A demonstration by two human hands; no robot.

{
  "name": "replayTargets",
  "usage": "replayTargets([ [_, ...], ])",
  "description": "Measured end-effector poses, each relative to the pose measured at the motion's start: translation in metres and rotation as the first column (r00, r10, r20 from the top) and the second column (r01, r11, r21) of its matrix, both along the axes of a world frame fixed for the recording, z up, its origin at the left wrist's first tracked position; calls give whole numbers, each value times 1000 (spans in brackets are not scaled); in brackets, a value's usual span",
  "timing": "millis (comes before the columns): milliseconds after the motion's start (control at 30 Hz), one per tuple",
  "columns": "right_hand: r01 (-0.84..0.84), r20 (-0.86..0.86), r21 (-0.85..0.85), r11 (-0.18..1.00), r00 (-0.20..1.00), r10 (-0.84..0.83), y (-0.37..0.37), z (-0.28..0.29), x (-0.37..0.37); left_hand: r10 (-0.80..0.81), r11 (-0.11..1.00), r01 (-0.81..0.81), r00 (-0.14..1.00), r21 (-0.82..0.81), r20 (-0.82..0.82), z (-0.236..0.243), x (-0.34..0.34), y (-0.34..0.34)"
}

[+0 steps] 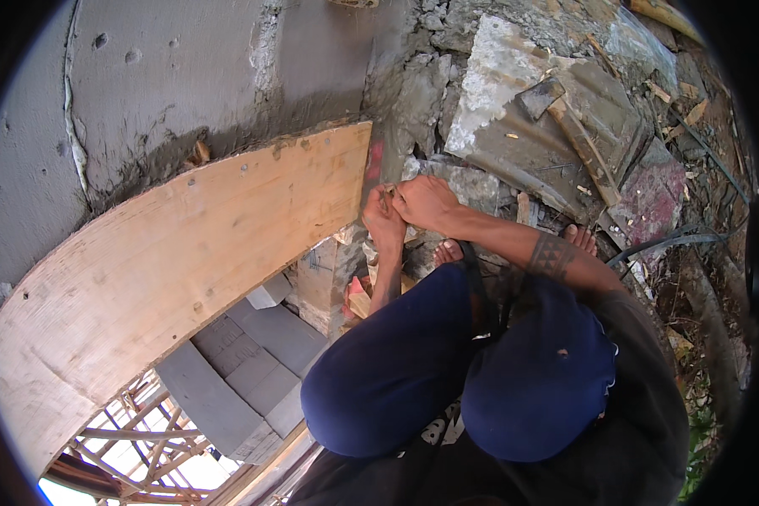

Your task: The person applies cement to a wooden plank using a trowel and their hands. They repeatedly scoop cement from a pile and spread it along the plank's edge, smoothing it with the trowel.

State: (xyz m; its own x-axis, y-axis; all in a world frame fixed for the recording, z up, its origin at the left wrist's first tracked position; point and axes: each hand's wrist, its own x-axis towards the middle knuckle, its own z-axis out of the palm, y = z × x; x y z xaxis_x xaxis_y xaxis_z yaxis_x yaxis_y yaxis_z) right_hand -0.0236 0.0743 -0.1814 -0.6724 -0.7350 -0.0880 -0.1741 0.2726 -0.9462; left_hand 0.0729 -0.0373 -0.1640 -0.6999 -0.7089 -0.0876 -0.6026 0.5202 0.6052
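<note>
My left hand [384,219] and my right hand [423,201] are closed together beside the right end of a curved plywood board [194,244]. A small object between their fingertips is too small and hidden to name. The board runs along a grey plastered wall [169,67]. To the right of my hands, a hammer [584,152] with a wooden handle and metal head lies on a rough, dirty slab [497,126].
My knees and sandalled feet [580,239] are below my hands. Broken concrete, wood scraps and dark straps [675,239] lie at the right. Beneath the board, grey stepped surfaces [244,371] and a bamboo framework [143,434] show far below, past an edge.
</note>
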Motion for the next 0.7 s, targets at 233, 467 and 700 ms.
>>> replayTargets([
  [233,106,411,-11,994,907,-92,32,-8,5,163,900,-121,985,420,-65,-29,-2,15],
  [467,-180,208,54,982,964,165,34,19,5,78,954,-7,972,-301,223,-18,0,-11],
  [700,101,47,206,973,993,-112,68,-12,-56,-1,915,-27,998,404,70,-25,-2,-3],
])
